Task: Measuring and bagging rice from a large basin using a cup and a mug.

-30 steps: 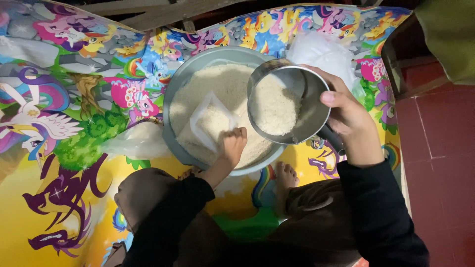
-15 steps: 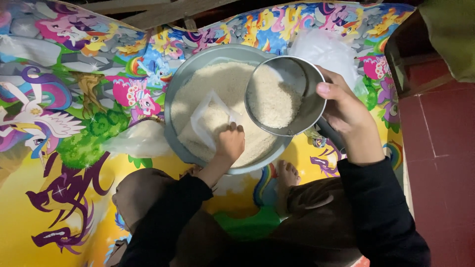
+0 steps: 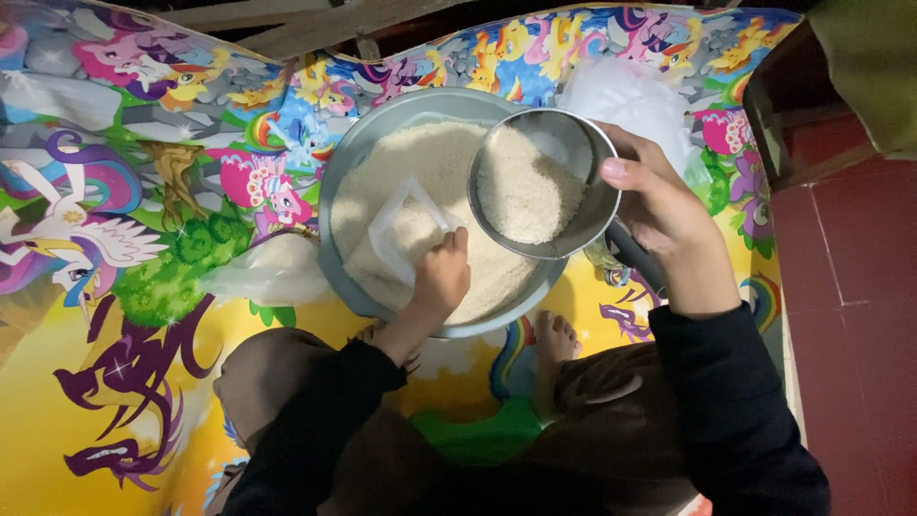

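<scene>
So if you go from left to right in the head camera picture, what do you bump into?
Clear plastic bag → white scoop in the left hand → metal pot of rice → right hand → red floor tiles.

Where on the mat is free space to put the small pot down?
Bare mat lies left of the big basin, below the plastic bag. The red floor at right is free too. It is crowded in front: basin, small pot in the right hand, left hand on the scoop, knees, foot.
</scene>
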